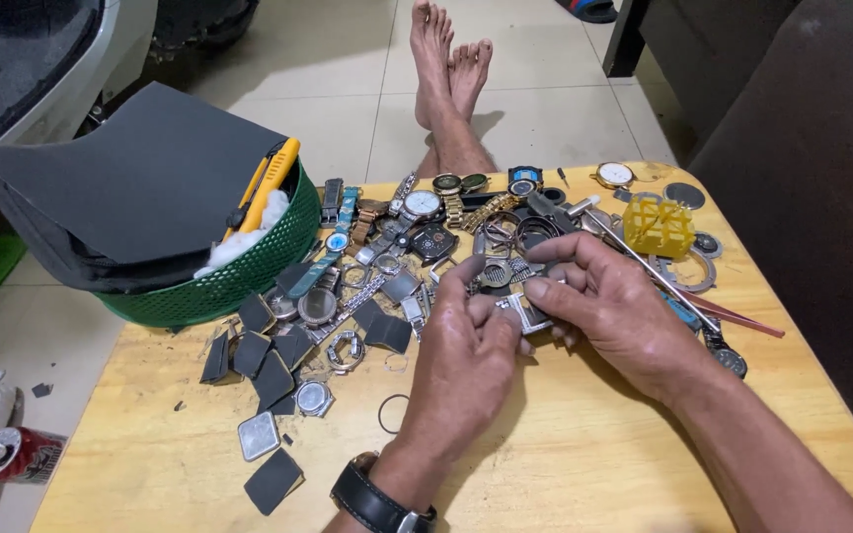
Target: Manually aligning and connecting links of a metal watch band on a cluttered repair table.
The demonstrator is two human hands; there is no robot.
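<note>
My left hand (466,360) and my right hand (609,306) meet over the middle of a low wooden table (584,464). Both pinch a small square silver watch case (523,312) between thumbs and fingertips. A black wristwatch (377,501) is on my left wrist. Just beyond the hands lies a heap of watches and watch parts (417,222): metal bands, round cases, rings. Dark square sandpaper scraps (273,360) lie to the left of my left hand. A thin metal ring (393,414) lies close to my left wrist.
A green basket (234,271) at the table's left edge holds dark sandpaper sheets (140,178), cotton and a yellow utility knife (267,188). A yellow plastic watch holder (659,227) and a thin metal rod (654,271) lie at right. My bare feet (451,64) rest on tiled floor. A drink can (17,454) lies at lower left.
</note>
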